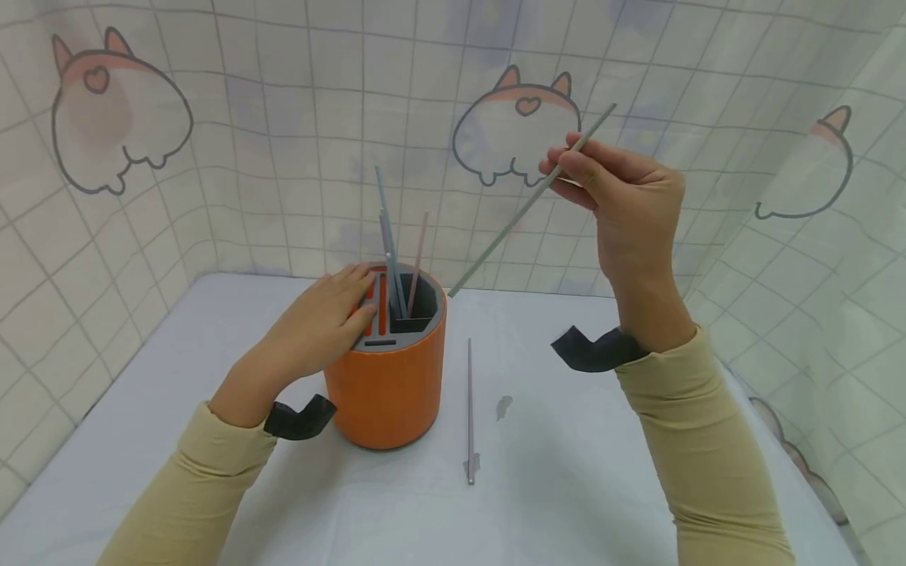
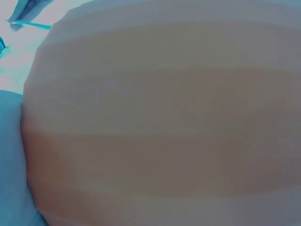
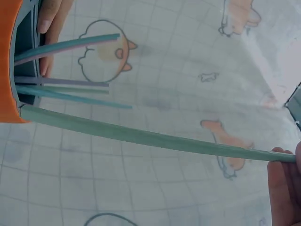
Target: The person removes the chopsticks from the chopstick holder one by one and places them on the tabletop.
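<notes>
My left hand [image 1: 314, 322] rests on the grey slotted top of a round orange holder [image 1: 385, 393], its fingers lying over the left side. The holder's side wall [image 2: 160, 108] fills most of the left wrist view. Up and to the right, my right hand [image 1: 637, 196] pinches a long green straw [image 1: 520, 214] near its upper end. That straw slants down to the left, its low end close to the holder's right rim; whether they touch I cannot tell. Several blue, purple and pink straws [image 3: 70, 47] stand in the holder's open compartment.
Right of the holder, a pale pinkish straw [image 1: 470, 409] lies on the white-covered table [image 1: 552, 487]. Small grey patches [image 1: 504, 407] show on the cloth near it. Behind hangs a checked curtain [image 1: 283, 157] with cartoon animals, continuing along both sides.
</notes>
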`<state>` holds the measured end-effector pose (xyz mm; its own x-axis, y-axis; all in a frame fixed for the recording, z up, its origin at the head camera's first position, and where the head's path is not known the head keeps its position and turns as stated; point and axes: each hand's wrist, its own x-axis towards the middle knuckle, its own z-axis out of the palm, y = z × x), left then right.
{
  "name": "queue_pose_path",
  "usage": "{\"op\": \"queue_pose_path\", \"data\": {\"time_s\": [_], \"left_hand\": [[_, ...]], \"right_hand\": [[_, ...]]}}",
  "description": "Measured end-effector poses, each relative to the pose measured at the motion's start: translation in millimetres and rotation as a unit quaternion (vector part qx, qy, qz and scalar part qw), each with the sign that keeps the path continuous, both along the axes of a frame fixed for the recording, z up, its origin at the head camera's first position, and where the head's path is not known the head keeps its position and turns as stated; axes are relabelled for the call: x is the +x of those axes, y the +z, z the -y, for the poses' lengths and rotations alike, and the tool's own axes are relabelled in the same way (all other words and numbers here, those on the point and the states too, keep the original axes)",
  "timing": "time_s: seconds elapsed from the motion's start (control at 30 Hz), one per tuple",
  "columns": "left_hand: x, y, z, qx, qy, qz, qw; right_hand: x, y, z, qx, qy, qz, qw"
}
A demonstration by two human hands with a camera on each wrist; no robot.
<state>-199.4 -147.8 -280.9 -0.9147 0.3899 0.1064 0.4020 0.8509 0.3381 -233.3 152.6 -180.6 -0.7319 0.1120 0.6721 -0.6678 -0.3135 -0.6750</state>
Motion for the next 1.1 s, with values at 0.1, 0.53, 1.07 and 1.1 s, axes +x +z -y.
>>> {"op": "queue_pose_path", "data": {"time_s": [0.1, 0.53, 1.07, 1.1], "left_hand": [[-0.2, 0.3, -0.8, 0.002, -0.001, -0.001, 1.0000], [-0.7, -0.9, -0.6, 0.002, 0.002, 0.003, 1.0000], [0.0, -0.4, -1.7, 0.003, 0.002, -0.002, 1.0000], [0.0, -0.2, -1.6, 0.003, 0.003, -0.001, 1.0000]], "right_hand": [[-6.8, -6.1, -10.6, 0.009, 0.003, 0.041, 0.999], [-60.6, -130.9, -32.7, 0.278, 0.012, 0.322, 0.905], [-78.9, -234.1, -29.4, 0.292, 0.071, 0.445, 0.844], [-80.4, -237.4, -28.9, 0.289, 0.072, 0.446, 0.844]]}}
